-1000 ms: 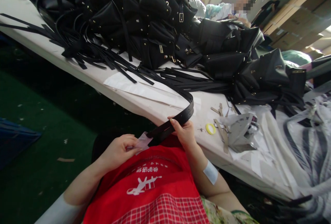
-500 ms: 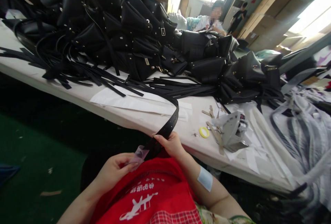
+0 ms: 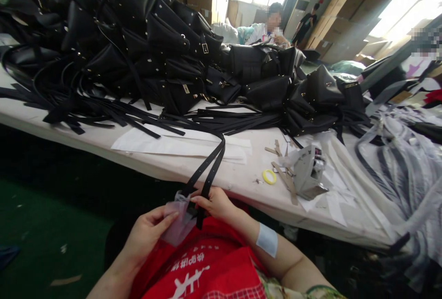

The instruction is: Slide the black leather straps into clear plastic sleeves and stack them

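Note:
My left hand (image 3: 152, 227) pinches a thin, clear plastic sleeve (image 3: 177, 230) between thumb and fingers, low in the view over the red apron (image 3: 193, 269). Beside it, my right hand (image 3: 216, 204) is closed on a black strap (image 3: 214, 170) with punched holes. Two lengths of strap run side by side from the table to my hands. One goes into the mouth of the plastic sleeve, and the end of the other hangs below my right fingers. Part of the strap is hidden by the fingers and the cloudy plastic.
Black bags (image 3: 179, 66) with metal fittings are heaped along the table (image 3: 241, 177). Loose black straps (image 3: 113, 110) lie before them, near white paper sheets (image 3: 179, 144). To the right are a yellow tape ring (image 3: 269, 177), a grey box (image 3: 309, 172) and plastic-wrapped straps (image 3: 397, 174). A person (image 3: 267, 29) sits beyond.
The two strap lengths have spread apart, and a free end now hangs below my right hand. The plastic sleeve shows more fully, with my left hand a little further left. The view has shifted slightly.

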Demonstrator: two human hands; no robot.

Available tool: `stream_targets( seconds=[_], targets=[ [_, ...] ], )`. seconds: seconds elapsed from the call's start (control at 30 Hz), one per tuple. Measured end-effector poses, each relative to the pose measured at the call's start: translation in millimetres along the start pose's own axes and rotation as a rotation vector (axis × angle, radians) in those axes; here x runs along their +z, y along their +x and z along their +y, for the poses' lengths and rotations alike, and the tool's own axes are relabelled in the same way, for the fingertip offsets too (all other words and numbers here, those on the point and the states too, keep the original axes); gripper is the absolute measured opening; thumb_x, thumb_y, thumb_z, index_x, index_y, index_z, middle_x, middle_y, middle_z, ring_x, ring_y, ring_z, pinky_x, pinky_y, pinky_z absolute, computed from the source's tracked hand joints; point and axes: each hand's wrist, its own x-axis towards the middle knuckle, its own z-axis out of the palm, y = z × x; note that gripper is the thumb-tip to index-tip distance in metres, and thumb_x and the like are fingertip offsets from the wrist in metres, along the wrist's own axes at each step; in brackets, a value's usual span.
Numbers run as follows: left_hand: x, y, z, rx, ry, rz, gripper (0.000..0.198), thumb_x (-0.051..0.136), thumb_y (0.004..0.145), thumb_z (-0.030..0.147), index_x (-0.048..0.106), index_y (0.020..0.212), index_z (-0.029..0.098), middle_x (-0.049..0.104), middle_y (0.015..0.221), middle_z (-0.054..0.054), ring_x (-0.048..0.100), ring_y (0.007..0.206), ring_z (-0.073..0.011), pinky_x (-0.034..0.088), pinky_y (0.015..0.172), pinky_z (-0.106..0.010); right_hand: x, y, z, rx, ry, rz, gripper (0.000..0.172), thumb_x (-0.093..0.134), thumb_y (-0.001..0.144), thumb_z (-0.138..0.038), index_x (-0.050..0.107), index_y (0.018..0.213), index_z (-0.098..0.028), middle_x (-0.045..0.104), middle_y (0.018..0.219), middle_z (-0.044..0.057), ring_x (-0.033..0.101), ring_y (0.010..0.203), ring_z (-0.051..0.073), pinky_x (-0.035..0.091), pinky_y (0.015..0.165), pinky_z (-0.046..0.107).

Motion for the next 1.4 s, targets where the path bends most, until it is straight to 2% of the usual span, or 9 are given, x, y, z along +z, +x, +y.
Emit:
stream_targets(
  seconds=[0.1, 0.17, 0.23, 0.33, 0.47, 0.63, 0.9, 1.1, 1.4],
  targets=[
    [-10.5, 5, 4, -0.008, -0.027, 0.042, 0.045, 0.092, 0.051, 0.046, 0.081, 0.085, 0.019, 0.080, 0.086, -0.007, 0.073, 0.076, -0.0241, 0.059, 0.072, -0.031, -15, -6, -2, 0.149, 0.080, 0.000, 0.049, 0.065, 0.082, -0.060, 0.075, 0.106, -0.018, 0.070, 0.073, 0.002, 0.056, 0.046, 0.010, 0.043, 0.043, 0.021],
    [-12.1, 6, 6, 0.046, 0.071, 0.040, 0.041, 0.090, 0.056, 0.046, 0.081, 0.085, 0.018, 0.080, 0.087, -0.009, 0.073, 0.080, -0.0256, 0.059, 0.074, -0.032, -25, -13, -8, 0.181, 0.137, 0.044, 0.057, 0.064, 0.079, -0.066, 0.075, 0.103, -0.016, 0.069, 0.065, 0.002, 0.059, 0.047, 0.012, 0.047, 0.046, 0.022],
    [-8.5, 7, 7, 0.106, 0.193, 0.008, 0.037, 0.087, 0.060, 0.046, 0.082, 0.082, 0.017, 0.080, 0.089, -0.011, 0.073, 0.085, -0.0278, 0.058, 0.078, -0.034, -35, -20, -17, 0.131, 0.199, 0.134, 0.060, 0.063, 0.078, -0.070, 0.075, 0.099, -0.015, 0.068, 0.061, 0.003, 0.065, 0.054, 0.015, 0.054, 0.055, 0.026],
    [2.2, 8, 8, 0.144, 0.274, -0.085, 0.032, 0.083, 0.063, 0.045, 0.082, 0.078, 0.016, 0.080, 0.089, -0.011, 0.072, 0.084, -0.0282, 0.058, 0.080, -0.036, -42, -27, -32, 0.035, 0.273, 0.246, 0.057, 0.065, 0.077, -0.069, 0.075, 0.097, -0.017, 0.072, 0.069, 0.005, 0.070, 0.062, 0.018, 0.058, 0.065, 0.031],
    [13.7, 9, 7, 0.179, 0.282, -0.191, 0.029, 0.080, 0.068, 0.042, 0.082, 0.081, 0.016, 0.080, 0.091, -0.012, 0.072, 0.086, -0.0274, 0.057, 0.082, -0.036, -35, -25, -40, -0.005, 0.229, 0.224, 0.052, 0.070, 0.074, -0.067, 0.076, 0.092, -0.018, 0.073, 0.078, 0.006, 0.070, 0.065, 0.019, 0.060, 0.065, 0.033],
    [11.8, 7, 4, 0.201, 0.299, -0.261, 0.030, 0.077, 0.073, 0.044, 0.081, 0.084, 0.017, 0.079, 0.095, -0.012, 0.072, 0.089, -0.0271, 0.056, 0.084, -0.036, -31, -18, -35, -0.033, 0.236, 0.240, 0.048, 0.071, 0.077, -0.063, 0.076, 0.093, -0.019, 0.072, 0.085, 0.007, 0.070, 0.070, 0.020, 0.061, 0.070, 0.035],
    [2.8, 6, 3, 0.199, 0.301, -0.274, 0.030, 0.074, 0.078, 0.044, 0.080, 0.081, 0.015, 0.077, 0.090, -0.011, 0.070, 0.083, -0.0247, 0.054, 0.076, -0.031, -32, -18, -33, -0.005, 0.225, 0.194, 0.049, 0.070, 0.077, -0.064, 0.076, 0.094, -0.019, 0.073, 0.085, 0.007, 0.070, 0.069, 0.019, 0.061, 0.071, 0.034],
    [1.2, 5, 6, 0.197, 0.301, -0.314, 0.029, 0.074, 0.078, 0.042, 0.080, 0.082, 0.014, 0.076, 0.089, -0.011, 0.069, 0.080, -0.0229, 0.053, 0.071, -0.029, -31, -19, -34, -0.039, 0.225, 0.181, 0.044, 0.072, 0.077, -0.061, 0.077, 0.090, -0.019, 0.074, 0.083, 0.006, 0.069, 0.065, 0.017, 0.059, 0.064, 0.030],
    [1.2, 6, 1, 0.196, 0.327, -0.309, 0.030, 0.075, 0.076, 0.042, 0.080, 0.088, 0.015, 0.076, 0.096, -0.012, 0.070, 0.089, -0.0263, 0.054, 0.084, -0.035, -30, -19, -36, -0.043, 0.292, 0.220, 0.041, 0.074, 0.076, -0.057, 0.077, 0.090, -0.019, 0.073, 0.078, 0.004, 0.068, 0.063, 0.015, 0.058, 0.060, 0.027]
  ],
)
